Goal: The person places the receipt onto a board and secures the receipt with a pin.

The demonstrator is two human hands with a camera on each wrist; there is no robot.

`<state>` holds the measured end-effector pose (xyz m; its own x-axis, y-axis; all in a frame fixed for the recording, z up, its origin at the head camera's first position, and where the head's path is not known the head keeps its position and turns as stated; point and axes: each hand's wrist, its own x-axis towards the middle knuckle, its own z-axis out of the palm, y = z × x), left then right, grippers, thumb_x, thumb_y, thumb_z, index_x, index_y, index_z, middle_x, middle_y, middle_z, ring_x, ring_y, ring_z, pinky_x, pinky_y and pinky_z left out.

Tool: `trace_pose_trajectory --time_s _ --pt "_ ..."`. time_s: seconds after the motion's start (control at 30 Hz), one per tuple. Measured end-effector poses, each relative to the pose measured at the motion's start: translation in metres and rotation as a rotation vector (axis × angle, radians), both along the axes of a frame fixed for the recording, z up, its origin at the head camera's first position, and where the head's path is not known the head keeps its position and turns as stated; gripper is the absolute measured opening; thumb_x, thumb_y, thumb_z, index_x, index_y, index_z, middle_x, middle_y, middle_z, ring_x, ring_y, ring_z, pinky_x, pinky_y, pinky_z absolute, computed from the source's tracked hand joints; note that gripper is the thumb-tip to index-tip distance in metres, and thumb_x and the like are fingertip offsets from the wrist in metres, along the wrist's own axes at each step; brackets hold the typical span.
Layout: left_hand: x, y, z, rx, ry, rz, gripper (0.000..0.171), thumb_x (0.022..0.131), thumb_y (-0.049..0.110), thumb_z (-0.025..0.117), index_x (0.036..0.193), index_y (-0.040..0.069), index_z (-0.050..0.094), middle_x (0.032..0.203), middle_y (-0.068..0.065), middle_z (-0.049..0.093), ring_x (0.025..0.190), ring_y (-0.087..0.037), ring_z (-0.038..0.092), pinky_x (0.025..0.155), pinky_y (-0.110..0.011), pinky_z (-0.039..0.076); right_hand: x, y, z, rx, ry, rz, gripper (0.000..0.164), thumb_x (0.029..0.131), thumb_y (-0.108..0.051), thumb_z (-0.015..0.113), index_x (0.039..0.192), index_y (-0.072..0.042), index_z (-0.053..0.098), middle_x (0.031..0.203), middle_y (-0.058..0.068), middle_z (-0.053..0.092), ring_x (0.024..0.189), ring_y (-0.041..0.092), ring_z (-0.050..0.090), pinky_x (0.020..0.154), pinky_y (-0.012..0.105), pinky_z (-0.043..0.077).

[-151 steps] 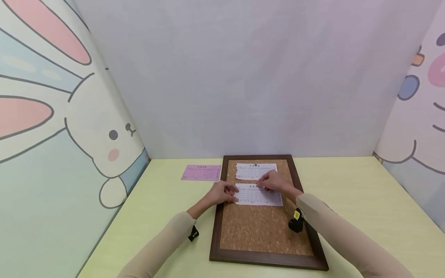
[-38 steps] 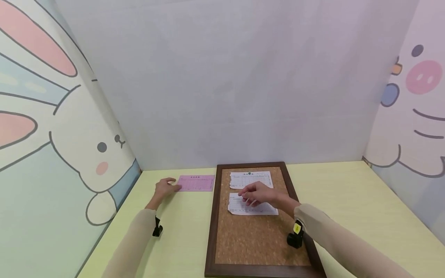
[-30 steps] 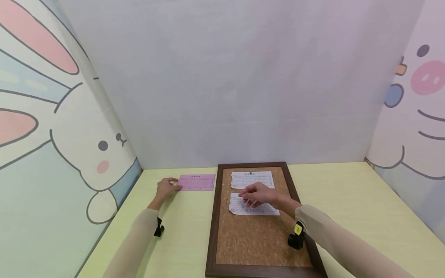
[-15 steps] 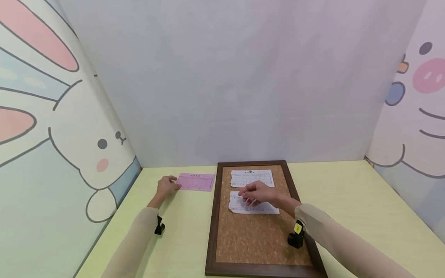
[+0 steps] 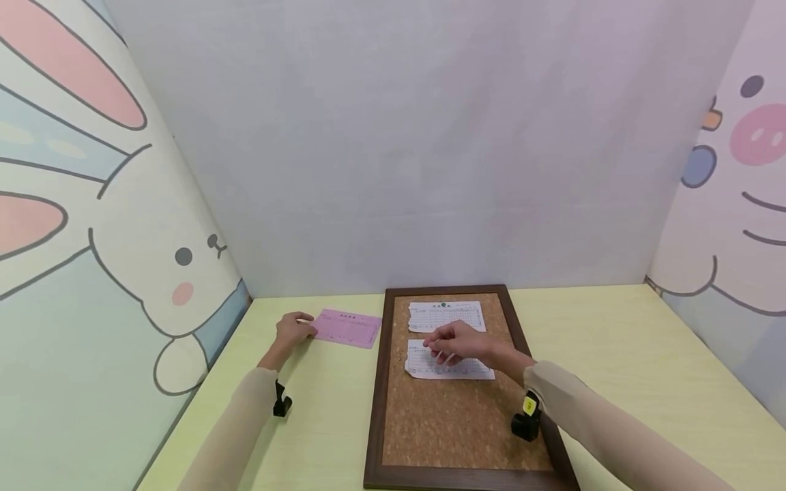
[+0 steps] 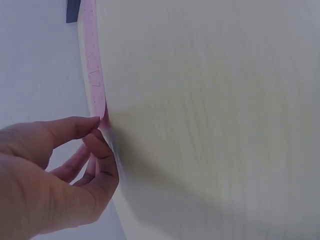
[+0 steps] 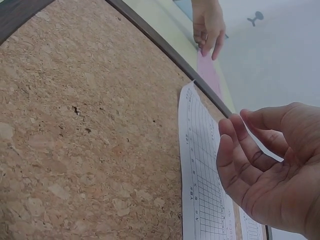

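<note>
At the left of the corkboard (image 5: 463, 423), my left hand (image 5: 293, 330) pinches the near left corner of a pink printed form slip (image 5: 353, 329). The left wrist view shows thumb and forefinger meeting on that corner of the pink slip (image 6: 93, 65). My right hand (image 5: 457, 342) hovers over the lower white form slip (image 5: 451, 372), fingers loosely bent, with nothing visible between them. In the right wrist view the right hand (image 7: 272, 165) covers part of this white slip (image 7: 192, 150). An upper white slip (image 5: 430, 317) lies above it, with a green pin (image 5: 443, 305) at its top edge.
The corkboard's dark brown frame (image 5: 376, 409) lies flat on a pale yellow table (image 5: 626, 368). A grey back wall (image 5: 393, 150) and side panels with a cartoon rabbit (image 5: 166, 259) and a pig (image 5: 737, 204) enclose it.
Since five seconds ago, my left hand has left the lower white slip for the pink one; my right hand has lifted off. In the last half second the pink slip has turned clockwise.
</note>
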<state>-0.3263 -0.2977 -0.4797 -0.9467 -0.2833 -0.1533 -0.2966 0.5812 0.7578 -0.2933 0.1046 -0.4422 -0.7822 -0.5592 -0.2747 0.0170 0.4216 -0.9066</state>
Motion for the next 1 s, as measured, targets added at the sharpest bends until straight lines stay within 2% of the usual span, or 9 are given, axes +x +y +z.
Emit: trace_pose_trajectory --time_s 0.23,0.37,0.47,0.57,0.83,1.0 --pt "0.011 -0.012 0.01 0.182 -0.033 0.004 0.041 0.093 0.002 0.064 0.132 -0.01 0.059 0.091 -0.008 0.069 0.074 -0.008 0.062 0.073 -0.025 0.055 0.0 -0.001 -0.002 -0.003 0.012 0.013 0.029 0.105 -0.017 0.057 0.122 0.003 0.068 0.103 0.015 0.071 0.084 0.016 0.067 0.074 0.03 0.058" --pt "0.019 -0.017 0.013 0.341 -0.054 -0.013 0.043 0.098 0.001 0.062 0.137 -0.012 0.052 0.095 -0.008 0.07 0.078 -0.009 0.065 0.075 -0.024 0.058 0.0 -0.002 -0.001 -0.007 0.001 0.008 0.028 0.105 -0.016 0.056 0.122 0.003 0.068 0.102 0.013 0.07 0.085 0.016 0.067 0.075 0.031 0.058" --pt "0.025 -0.019 0.014 0.458 -0.038 -0.026 0.046 0.099 0.0 0.061 0.141 -0.014 0.047 0.096 -0.008 0.071 0.08 -0.009 0.069 0.08 -0.024 0.06 0.001 -0.004 0.0 -0.012 -0.014 0.008 0.028 0.105 -0.016 0.056 0.123 0.003 0.068 0.102 0.012 0.07 0.086 0.016 0.067 0.076 0.032 0.059" --pt "0.031 -0.02 0.015 0.536 -0.016 -0.027 0.046 0.1 -0.001 0.06 0.142 -0.014 0.045 0.095 -0.006 0.072 0.08 -0.007 0.07 0.083 -0.024 0.06 0.001 -0.006 0.0 -0.012 -0.025 0.004 0.027 0.105 -0.016 0.056 0.122 0.001 0.069 0.1 0.011 0.069 0.085 0.016 0.067 0.076 0.031 0.059" --pt "0.047 -0.016 0.026 0.65 0.033 -0.017 0.047 0.101 0.001 0.061 0.143 -0.012 0.046 0.091 0.001 0.07 0.082 -0.005 0.071 0.091 -0.025 0.059 0.003 -0.01 -0.001 -0.031 0.004 0.021 0.027 0.105 -0.015 0.057 0.121 0.003 0.069 0.098 0.011 0.07 0.084 0.016 0.067 0.075 0.033 0.059" --pt "0.059 -0.004 0.034 0.688 0.048 -0.027 0.047 0.102 0.003 0.059 0.144 -0.009 0.045 0.095 0.002 0.07 0.085 -0.005 0.071 0.092 -0.023 0.058 0.004 -0.015 0.0 -0.025 0.018 -0.017 0.029 0.104 -0.016 0.057 0.124 0.003 0.068 0.109 0.016 0.072 0.088 0.016 0.07 0.078 0.032 0.06"
